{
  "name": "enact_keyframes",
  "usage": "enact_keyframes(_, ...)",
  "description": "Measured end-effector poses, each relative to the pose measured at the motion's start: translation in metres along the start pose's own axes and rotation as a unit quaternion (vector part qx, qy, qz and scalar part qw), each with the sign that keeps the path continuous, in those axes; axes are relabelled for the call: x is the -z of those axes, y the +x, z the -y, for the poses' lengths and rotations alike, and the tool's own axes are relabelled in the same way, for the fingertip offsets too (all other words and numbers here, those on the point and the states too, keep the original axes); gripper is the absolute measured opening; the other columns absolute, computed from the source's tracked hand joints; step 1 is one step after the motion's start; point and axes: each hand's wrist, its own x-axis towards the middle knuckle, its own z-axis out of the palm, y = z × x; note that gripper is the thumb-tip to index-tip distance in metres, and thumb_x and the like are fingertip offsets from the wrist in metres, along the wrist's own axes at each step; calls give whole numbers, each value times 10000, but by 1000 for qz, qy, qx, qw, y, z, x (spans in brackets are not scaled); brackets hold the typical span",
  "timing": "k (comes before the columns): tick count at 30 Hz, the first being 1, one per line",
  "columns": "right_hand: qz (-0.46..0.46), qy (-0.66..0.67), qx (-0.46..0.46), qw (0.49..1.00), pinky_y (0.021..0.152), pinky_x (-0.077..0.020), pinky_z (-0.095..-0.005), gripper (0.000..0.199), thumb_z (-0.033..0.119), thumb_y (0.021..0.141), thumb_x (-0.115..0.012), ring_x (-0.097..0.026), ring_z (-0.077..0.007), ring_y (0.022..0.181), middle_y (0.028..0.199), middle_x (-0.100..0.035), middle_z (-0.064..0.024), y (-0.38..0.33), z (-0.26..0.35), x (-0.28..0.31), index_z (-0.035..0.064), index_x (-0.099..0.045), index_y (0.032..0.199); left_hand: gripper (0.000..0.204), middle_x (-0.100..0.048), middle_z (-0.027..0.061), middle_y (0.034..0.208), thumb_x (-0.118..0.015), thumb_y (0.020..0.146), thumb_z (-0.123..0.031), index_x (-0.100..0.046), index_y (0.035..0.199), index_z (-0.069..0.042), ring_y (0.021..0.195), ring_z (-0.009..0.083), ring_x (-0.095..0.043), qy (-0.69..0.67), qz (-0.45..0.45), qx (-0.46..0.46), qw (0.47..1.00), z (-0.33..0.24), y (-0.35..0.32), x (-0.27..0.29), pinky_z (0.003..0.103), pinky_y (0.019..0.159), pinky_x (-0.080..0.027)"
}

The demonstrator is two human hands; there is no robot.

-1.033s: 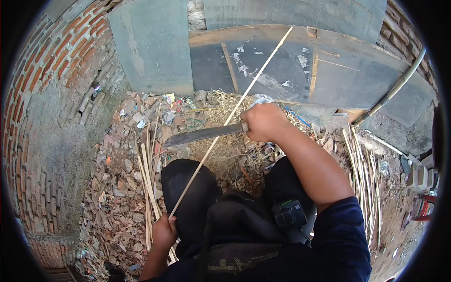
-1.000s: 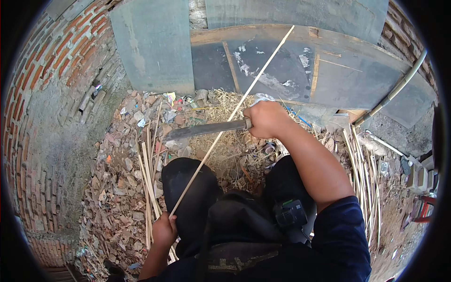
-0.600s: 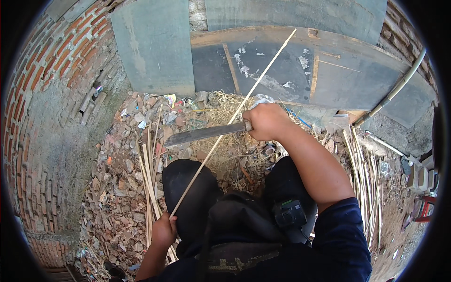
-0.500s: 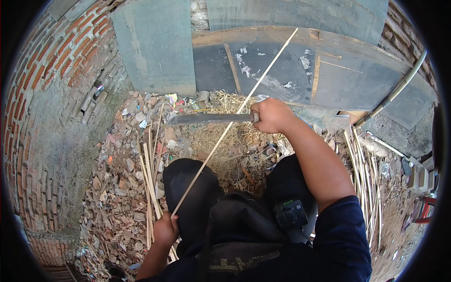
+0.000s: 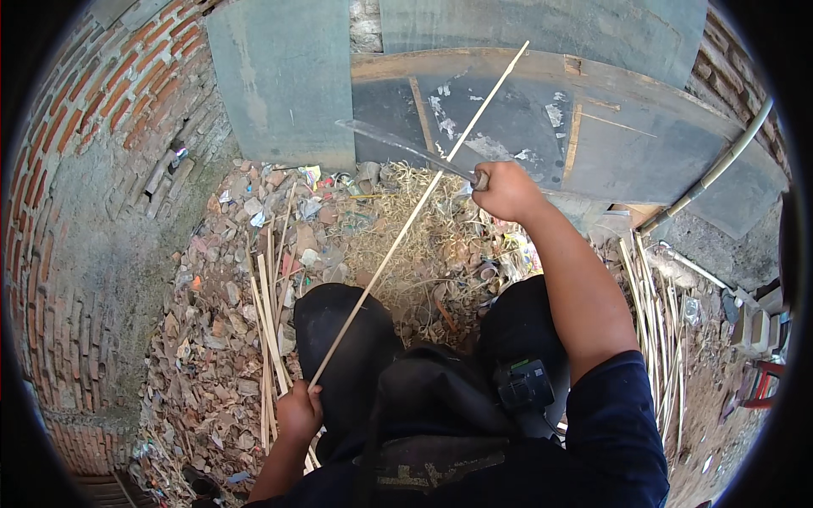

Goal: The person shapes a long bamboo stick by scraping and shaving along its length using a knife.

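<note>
My left hand (image 5: 298, 413) is closed round the near end of a long, thin wooden strip (image 5: 387, 258), pale and probably bamboo. The strip slants up and away to the right, passing over my left knee. My right hand (image 5: 506, 191) grips the handle of a machete (image 5: 398, 144), whose long grey blade points left and away. Partway up, the blade crosses the strip and appears to touch it, where a small curl of shaving (image 5: 439, 147) shows. Pale shavings (image 5: 415, 245) lie heaped on the ground beneath.
Strips like this one lie in a bundle (image 5: 269, 339) at my left and another (image 5: 656, 322) at my right. Rubble (image 5: 212, 364) covers the ground. A brick wall (image 5: 59, 229) rises on the left; grey panels (image 5: 279, 85) stand ahead. A pole (image 5: 711, 169) leans at the right.
My right hand has moved away from me and slightly right, carrying the machete farther up the strip. The blade's tip now angles farther away. My left hand holds its place.
</note>
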Motion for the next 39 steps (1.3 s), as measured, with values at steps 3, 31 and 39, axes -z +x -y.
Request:
enact_keyframes(3, -70, -4, -53, 996, 865, -561, -480, 266, 227, 769, -668, -694, -384, 962, 971, -728, -206, 3, -10, -3, 77, -708, 984, 230, -640, 238, 686, -612, 982, -253, -569, 919, -36, 652, 474, -647, 5, 7, 7, 1000, -2, 2, 5, 560, 579, -495)
enact_keyframes(31, -158, 38, -48, 986, 756, -554, -497, 250, 182, 716, -699, -684, -423, 837, 812, -704, -207, -5, -40, 7, 78, -710, 943, 262, -639, 237, 702, -603, 990, -286, -562, 928, -35, 651, 484, -634, -5, 1, -1, 1000, -3, 1, 4, 563, 579, -487)
enact_keyframes(39, -42, -51, 69, 995, 794, -559, -490, 255, 200, 744, -689, -700, -381, 885, 853, -723, -180, -14, -12, 16, 100, -715, 977, 258, -639, 239, 698, -619, 983, -273, -569, 929, -27, 651, 480, -636, -27, 0, -19, 999, 5, -1, 11, 558, 570, -486)
